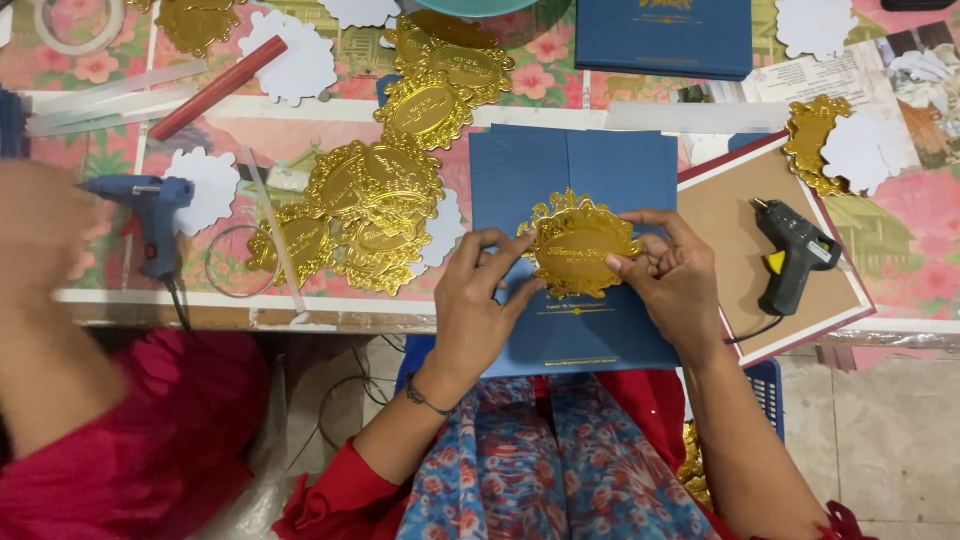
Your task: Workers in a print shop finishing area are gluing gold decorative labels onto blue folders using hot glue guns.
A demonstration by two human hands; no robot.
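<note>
Both hands' grip point(470, 310) point(675, 280) pinching gold oval emblem point(578, 245), long axis left-right, on blue card point(600, 170)

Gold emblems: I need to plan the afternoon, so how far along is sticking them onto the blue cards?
Done: one closed blue card lies at the table's far edge; whether it carries an emblem is unclear. In hand: the left hand and right hand press a gold emblem onto the blue card in front. Left: a pile of loose gold emblems waits beside it, with the black glue gun to the right.
</note>
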